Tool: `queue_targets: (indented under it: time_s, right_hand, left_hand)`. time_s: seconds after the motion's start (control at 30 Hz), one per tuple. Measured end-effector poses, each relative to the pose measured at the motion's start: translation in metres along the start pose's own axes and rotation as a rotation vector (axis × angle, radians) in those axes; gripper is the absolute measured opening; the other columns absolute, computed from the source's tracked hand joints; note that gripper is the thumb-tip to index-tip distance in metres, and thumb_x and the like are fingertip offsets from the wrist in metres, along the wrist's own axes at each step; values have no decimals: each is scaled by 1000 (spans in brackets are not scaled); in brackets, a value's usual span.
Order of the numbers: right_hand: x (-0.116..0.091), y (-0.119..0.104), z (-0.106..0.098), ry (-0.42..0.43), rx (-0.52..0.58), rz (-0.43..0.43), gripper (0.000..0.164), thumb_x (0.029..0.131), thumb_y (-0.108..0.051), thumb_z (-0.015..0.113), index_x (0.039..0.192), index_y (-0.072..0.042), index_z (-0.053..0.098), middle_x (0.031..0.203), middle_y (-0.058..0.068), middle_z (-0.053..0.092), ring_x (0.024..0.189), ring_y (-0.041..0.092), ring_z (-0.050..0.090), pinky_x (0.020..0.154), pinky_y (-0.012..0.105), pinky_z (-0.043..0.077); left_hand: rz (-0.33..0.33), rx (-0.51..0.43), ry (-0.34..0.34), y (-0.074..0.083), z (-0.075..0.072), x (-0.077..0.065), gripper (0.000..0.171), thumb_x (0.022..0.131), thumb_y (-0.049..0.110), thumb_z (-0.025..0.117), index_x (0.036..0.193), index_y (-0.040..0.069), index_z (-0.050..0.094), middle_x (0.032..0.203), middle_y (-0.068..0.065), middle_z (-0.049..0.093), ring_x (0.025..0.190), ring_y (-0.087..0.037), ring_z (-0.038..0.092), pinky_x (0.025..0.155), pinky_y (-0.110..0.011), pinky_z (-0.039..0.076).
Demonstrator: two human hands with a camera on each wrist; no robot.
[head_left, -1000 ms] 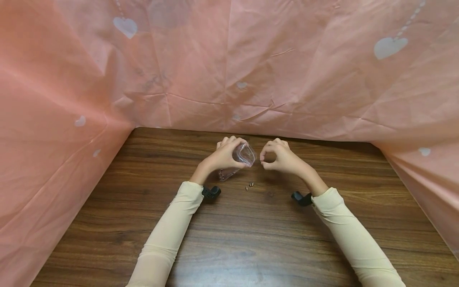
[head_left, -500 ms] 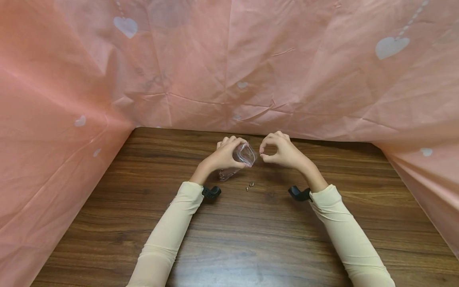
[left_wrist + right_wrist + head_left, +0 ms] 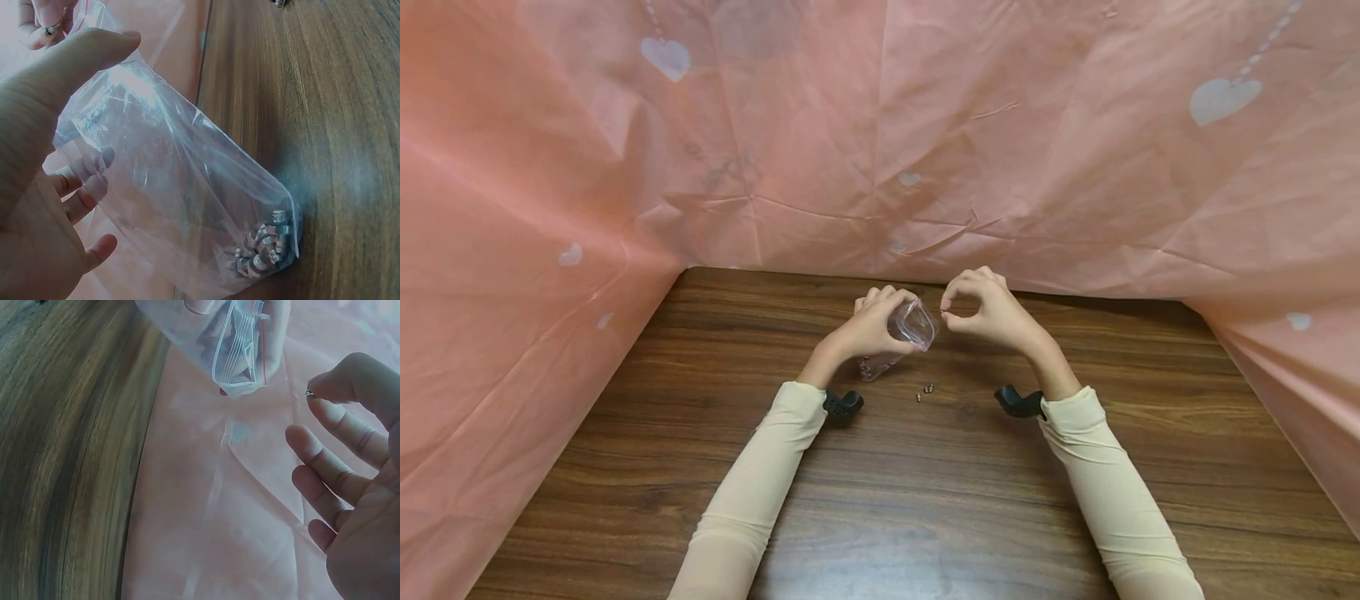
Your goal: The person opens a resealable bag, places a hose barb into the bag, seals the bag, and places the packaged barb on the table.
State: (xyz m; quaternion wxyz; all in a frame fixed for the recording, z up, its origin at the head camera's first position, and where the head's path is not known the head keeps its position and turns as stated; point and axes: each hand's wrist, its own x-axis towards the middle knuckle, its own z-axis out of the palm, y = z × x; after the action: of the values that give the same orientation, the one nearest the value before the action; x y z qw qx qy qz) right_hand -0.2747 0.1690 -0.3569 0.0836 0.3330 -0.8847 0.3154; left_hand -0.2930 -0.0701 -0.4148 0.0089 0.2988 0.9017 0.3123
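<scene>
At the centre of the head view, a person's right hand [image 3: 988, 310] sits a little higher in the frame than a second ago, its thumb and forefinger pinching a tiny metal fastener [image 3: 309, 394]. That brings the fastener level with the mouth of a clear zip-lock bag [image 3: 917, 323], just beside it but apart. The left hand [image 3: 872, 327] has not shifted: its grip holds the bag from both edges, thumb and fingers spreading the mouth. Threaded fasteners [image 3: 265, 247] lie bunched in the bag's bottom corner, lower right in the left wrist view. Below the bag, a few loose metal pieces [image 3: 928, 388] rest unmoved on the wooden surface [image 3: 850, 500].

The pinched fastener is mostly covered by fingertips; the bunched ones overlap too much to count; the loose pieces are too small to identify.
</scene>
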Motion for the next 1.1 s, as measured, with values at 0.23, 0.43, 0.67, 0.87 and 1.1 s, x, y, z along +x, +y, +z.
queue_targets:
  time_s: [0.23,0.43,0.67,0.87,1.1]
  right_hand:
    - [0,1,5,65,17,-16,14,79,-5,79,87,-13,71,100,7,71,99,31,51,94,48,26]
    - [0,0,8,108,27,-45,14,79,-5,78,86,-12,70,100,9,69,98,34,50,96,49,25]
    - [1,-1,14,111,33,-59,14,79,-4,79,87,-11,71,101,9,69,98,28,49,96,50,25]
    - [1,-2,19,99,44,-56,14,79,-5,79,88,-10,70,103,10,68,101,28,48,100,53,24]
    - [1,-3,23,87,49,-46,15,79,-4,79,89,-9,70,105,10,67,103,29,48,104,57,24]
  left_hand:
    - [-9,3,-5,0,0,1,72,76,33,89,137,20,54,130,-7,55,123,-29,41,108,-51,28]
    - [-14,0,-2,1,0,1,73,75,31,90,138,19,54,129,-8,55,122,-30,42,107,-51,29]
    - [-12,3,-4,0,-1,1,72,75,32,90,137,20,54,128,-7,55,121,-29,42,106,-50,29]
    - [-5,-2,-8,0,-1,1,73,76,31,89,138,19,54,128,-8,55,120,-29,42,106,-51,28]
    - [-7,-11,-1,-1,1,0,72,75,26,90,137,18,54,128,-8,55,120,-29,42,106,-53,28]
